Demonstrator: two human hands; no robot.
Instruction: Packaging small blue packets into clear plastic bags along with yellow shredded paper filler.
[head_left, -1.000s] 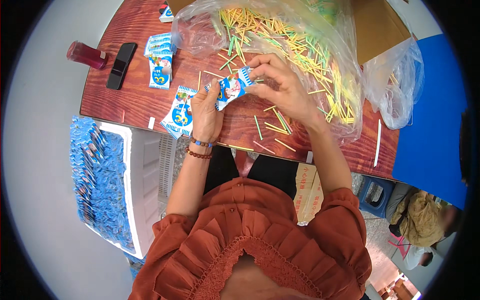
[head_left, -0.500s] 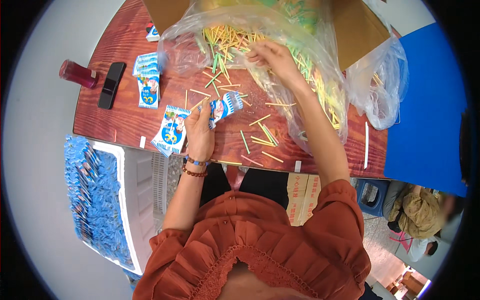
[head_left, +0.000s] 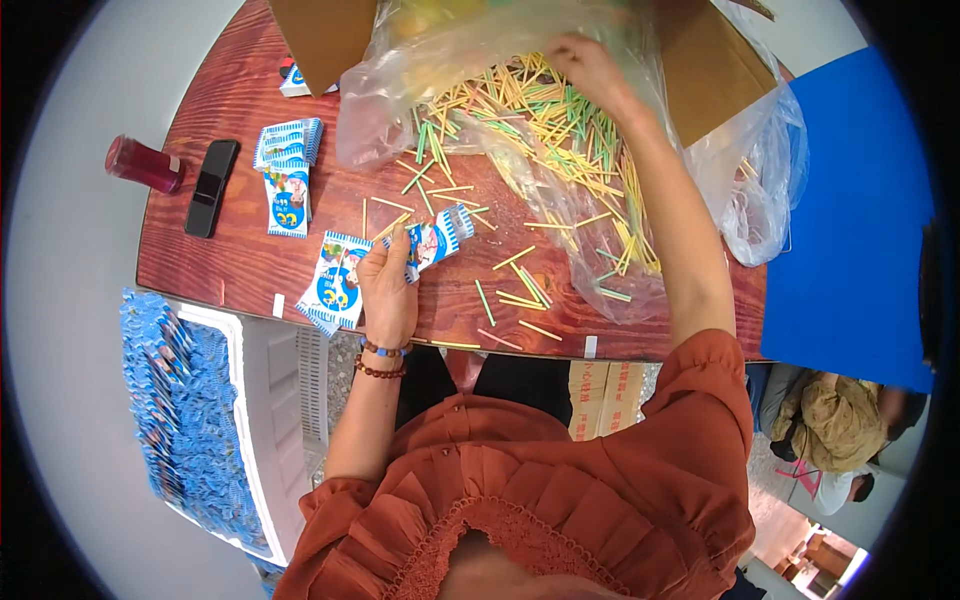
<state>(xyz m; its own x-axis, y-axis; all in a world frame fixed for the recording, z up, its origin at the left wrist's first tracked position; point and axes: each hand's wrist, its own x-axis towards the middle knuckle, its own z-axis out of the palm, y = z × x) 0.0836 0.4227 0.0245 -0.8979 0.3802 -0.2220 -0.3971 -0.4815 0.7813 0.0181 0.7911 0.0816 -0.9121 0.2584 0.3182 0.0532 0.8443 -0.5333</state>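
My left hand (head_left: 388, 285) is closed on a small blue-and-white packet (head_left: 437, 240), which slants up to the right over the table. Beside that hand lie more packets (head_left: 335, 282), one over another. My right hand (head_left: 592, 72) reaches to the far side, at the edge of a heap of thin yellow, green and pink sticks (head_left: 560, 120). Its fingers are blurred and bent downward, so what they hold cannot be made out. The heap spills out of a large clear plastic bag (head_left: 385, 105). Loose sticks (head_left: 520, 285) are scattered between my hands and the near edge.
An open cardboard box (head_left: 705, 80) stands behind the bag. On the left are stacked packets (head_left: 288, 190), a black phone (head_left: 211, 188) and a red-filled bottle (head_left: 143, 164). A white foam box (head_left: 240, 400) full of blue packets stands below. A second plastic bag (head_left: 760, 200) hangs right.
My right hand has moved farther away and to the right. The plastic has shifted, showing more of the stick heap. My left hand still holds the packet, slightly nearer in the picture.
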